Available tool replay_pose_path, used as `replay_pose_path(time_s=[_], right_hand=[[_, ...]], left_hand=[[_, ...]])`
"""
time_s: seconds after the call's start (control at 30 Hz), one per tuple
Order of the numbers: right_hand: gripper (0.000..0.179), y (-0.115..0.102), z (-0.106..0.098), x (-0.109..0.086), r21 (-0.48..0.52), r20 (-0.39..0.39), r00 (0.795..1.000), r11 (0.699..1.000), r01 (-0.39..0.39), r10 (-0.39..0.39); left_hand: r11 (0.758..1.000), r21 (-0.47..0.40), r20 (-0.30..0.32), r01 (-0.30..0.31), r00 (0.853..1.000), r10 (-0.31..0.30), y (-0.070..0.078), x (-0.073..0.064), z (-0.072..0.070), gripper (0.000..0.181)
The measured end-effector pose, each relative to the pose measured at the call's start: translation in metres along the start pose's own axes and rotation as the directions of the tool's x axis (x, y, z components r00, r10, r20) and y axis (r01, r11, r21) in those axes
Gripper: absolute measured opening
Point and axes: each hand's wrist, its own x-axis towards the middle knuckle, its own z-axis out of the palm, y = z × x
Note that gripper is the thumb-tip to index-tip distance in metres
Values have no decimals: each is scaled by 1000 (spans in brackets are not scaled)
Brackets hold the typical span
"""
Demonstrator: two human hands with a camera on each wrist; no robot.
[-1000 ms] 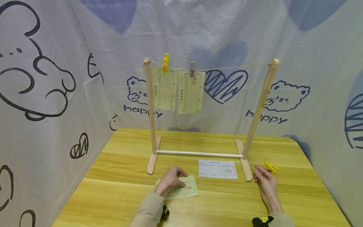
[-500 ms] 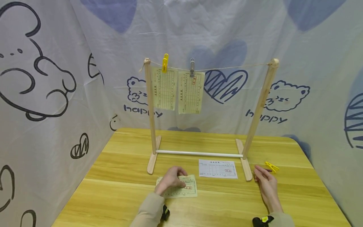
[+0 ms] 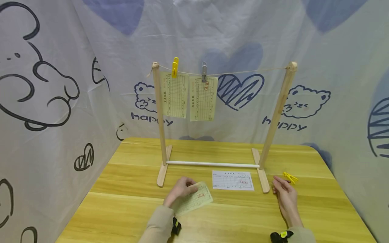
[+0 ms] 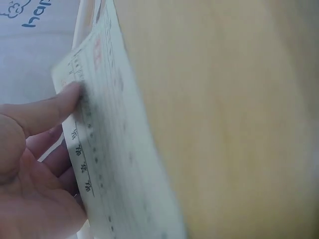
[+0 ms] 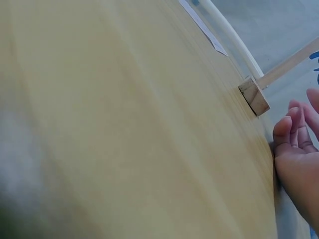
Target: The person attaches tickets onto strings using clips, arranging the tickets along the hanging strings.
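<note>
My left hand (image 3: 180,189) pinches a pale green printed slip (image 3: 196,199) at its upper left edge, and the slip tilts up off the table. In the left wrist view the thumb (image 4: 55,109) lies over the printed face of the slip (image 4: 114,129), with the fingers behind it. My right hand (image 3: 285,199) rests at the right of the table, its fingers loosely curled around nothing in the right wrist view. Just beyond its fingertips lies a yellow clothespin (image 3: 290,177). A white printed slip (image 3: 232,180) lies flat between the two hands.
Behind the hands stands a wooden frame (image 3: 275,125) with a string and a white lower bar (image 3: 212,164). Two green slips (image 3: 173,96) hang from the string, under a yellow clothespin (image 3: 175,67) and a grey clothespin (image 3: 204,72). A patterned cloth (image 3: 237,30) surrounds the table (image 3: 243,219).
The green slip lay flat under my left hand before; now the hand grips its edge and has tilted it up. My right hand has stayed in place.
</note>
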Motion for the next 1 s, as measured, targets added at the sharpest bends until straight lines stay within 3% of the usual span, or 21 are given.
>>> replay_pose_path(time_s=[0.13,0.3,0.5,0.6,0.73,0.83,1.0], right_hand=[[18,-2,-5,1,26,-85,994,997,73,-71],[20,-8,-19,1,-15,-249,964,995,94,-95],[26,-9,-27,1,-167,-269,951,980,108,-151],[33,-8,-27,2,-324,-264,951,943,68,-159],[37,-6,-29,3,-505,-256,953,863,10,-161],[37,-6,-30,4,-567,-242,957,824,-5,-161],[35,-5,-28,4,-594,-213,958,804,27,-190]], left_hand=[[1000,12,-27,-18,999,18,-3,1,-1,19],[1000,10,-46,-13,999,14,-6,3,-3,20],[1000,5,-46,2,999,-2,-7,5,-3,20],[1000,2,-41,0,999,0,-7,5,-2,19],[1000,-7,-35,0,999,0,-7,5,-1,18],[1000,-13,-32,-2,999,2,-7,5,-1,18],[1000,-14,-34,-6,999,6,-6,4,-1,18]])
